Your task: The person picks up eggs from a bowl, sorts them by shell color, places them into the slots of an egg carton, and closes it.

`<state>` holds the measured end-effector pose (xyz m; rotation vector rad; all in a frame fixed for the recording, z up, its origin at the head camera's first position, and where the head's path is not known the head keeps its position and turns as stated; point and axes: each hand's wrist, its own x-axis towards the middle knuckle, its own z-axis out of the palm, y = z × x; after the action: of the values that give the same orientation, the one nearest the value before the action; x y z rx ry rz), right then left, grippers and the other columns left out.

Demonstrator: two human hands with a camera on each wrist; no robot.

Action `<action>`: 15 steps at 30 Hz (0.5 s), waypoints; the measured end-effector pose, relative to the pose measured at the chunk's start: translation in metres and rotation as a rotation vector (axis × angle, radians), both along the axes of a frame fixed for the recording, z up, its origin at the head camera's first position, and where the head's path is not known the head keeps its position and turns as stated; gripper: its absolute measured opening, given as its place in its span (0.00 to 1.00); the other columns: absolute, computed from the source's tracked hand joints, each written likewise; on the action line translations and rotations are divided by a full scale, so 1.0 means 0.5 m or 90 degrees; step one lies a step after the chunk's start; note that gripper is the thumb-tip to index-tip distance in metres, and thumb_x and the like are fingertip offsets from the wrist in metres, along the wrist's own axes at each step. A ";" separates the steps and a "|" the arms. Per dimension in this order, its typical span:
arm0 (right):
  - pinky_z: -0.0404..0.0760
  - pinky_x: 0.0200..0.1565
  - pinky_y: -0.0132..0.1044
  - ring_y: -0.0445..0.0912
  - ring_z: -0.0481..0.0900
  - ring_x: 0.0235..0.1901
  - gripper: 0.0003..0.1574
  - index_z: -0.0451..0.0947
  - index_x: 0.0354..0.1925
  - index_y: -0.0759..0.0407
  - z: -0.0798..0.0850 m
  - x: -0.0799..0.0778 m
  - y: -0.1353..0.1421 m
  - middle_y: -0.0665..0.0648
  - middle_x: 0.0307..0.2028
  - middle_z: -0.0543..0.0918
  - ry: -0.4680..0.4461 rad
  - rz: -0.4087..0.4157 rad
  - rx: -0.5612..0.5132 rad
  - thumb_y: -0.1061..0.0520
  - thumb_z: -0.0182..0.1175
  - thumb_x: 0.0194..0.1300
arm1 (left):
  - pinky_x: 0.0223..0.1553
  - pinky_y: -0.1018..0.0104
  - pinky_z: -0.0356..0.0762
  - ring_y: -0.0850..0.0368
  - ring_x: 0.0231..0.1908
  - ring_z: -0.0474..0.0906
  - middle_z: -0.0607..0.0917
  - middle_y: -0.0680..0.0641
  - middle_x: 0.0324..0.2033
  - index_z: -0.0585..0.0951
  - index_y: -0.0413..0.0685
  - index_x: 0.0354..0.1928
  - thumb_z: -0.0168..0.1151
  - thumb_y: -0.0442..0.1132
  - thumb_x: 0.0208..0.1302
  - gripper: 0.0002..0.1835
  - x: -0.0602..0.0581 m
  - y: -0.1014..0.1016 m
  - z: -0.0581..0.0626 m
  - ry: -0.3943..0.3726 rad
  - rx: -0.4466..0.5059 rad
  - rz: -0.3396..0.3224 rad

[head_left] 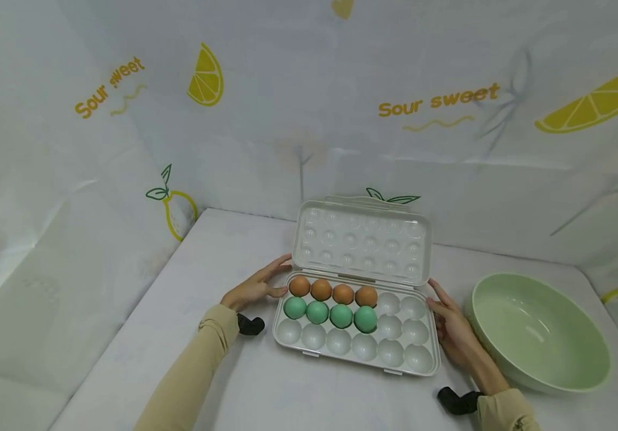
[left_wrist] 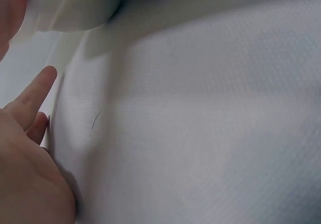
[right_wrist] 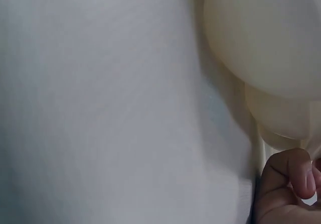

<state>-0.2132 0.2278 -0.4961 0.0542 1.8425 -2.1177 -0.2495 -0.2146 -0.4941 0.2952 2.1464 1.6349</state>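
An egg box point(head_left: 390, 346) stands with its lid point(head_left: 363, 239) raised against the back. In its left columns sit several brown eggs point(head_left: 321, 290) along the back row and several green eggs point(head_left: 317, 312) along the middle row; the front row and right columns show bare cups. My left hand point(head_left: 255, 290) rests at the box's left end, thumb by the rim and fingers stretched toward the lid's corner. At the right end, my right hand point(head_left: 456, 329) holds the box's side, thumb at the rim; the right wrist view shows a curled finger point(right_wrist: 288, 176) beside the cups.
Right of my right hand is a large light green bowl point(head_left: 541, 335). A white cloth covers the table point(head_left: 223, 239), and a white sheet printed with lemons point(head_left: 206, 75) hangs behind. Black wrist pieces point(head_left: 251, 325) stick out below both hands.
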 end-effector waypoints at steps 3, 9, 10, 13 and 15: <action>0.42 0.26 0.34 0.31 0.57 0.20 0.40 0.42 0.83 0.45 0.000 0.004 -0.004 0.38 0.23 0.62 0.009 -0.028 -0.018 0.53 0.46 0.83 | 0.79 0.30 0.38 0.37 0.82 0.42 0.58 0.37 0.80 0.51 0.59 0.82 0.63 0.34 0.69 0.46 0.001 0.000 -0.004 0.009 0.016 -0.002; 0.42 0.25 0.35 0.31 0.59 0.19 0.13 0.61 0.60 0.28 0.003 0.008 -0.010 0.37 0.23 0.66 0.004 -0.066 -0.044 0.46 0.43 0.83 | 0.79 0.34 0.47 0.38 0.81 0.49 0.60 0.36 0.78 0.54 0.58 0.80 0.64 0.32 0.69 0.43 0.004 0.001 -0.012 0.038 0.041 0.003; 0.42 0.25 0.34 0.31 0.59 0.19 0.10 0.61 0.58 0.28 0.005 0.008 -0.010 0.36 0.24 0.67 0.000 -0.067 -0.044 0.42 0.42 0.83 | 0.79 0.35 0.48 0.38 0.80 0.51 0.61 0.35 0.78 0.55 0.57 0.79 0.64 0.32 0.69 0.42 0.004 0.002 -0.013 0.045 0.044 0.007; 0.44 0.25 0.30 0.31 0.60 0.21 0.16 0.61 0.56 0.31 0.011 0.009 -0.010 0.37 0.30 0.70 -0.018 -0.066 -0.047 0.32 0.36 0.80 | 0.79 0.36 0.50 0.37 0.79 0.55 0.65 0.34 0.75 0.59 0.53 0.75 0.65 0.31 0.67 0.39 0.008 0.005 -0.017 0.073 0.057 0.022; 0.48 0.23 0.27 0.31 0.61 0.22 0.19 0.63 0.54 0.33 0.015 0.011 -0.009 0.37 0.30 0.71 -0.034 -0.072 -0.046 0.29 0.34 0.80 | 0.79 0.36 0.52 0.36 0.77 0.58 0.68 0.33 0.74 0.60 0.50 0.74 0.64 0.29 0.67 0.37 0.012 0.008 -0.019 0.089 0.071 0.029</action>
<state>-0.2079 0.2232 -0.4886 0.2000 1.7702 -2.2339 -0.2435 -0.2107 -0.5038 0.4083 2.1803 1.8122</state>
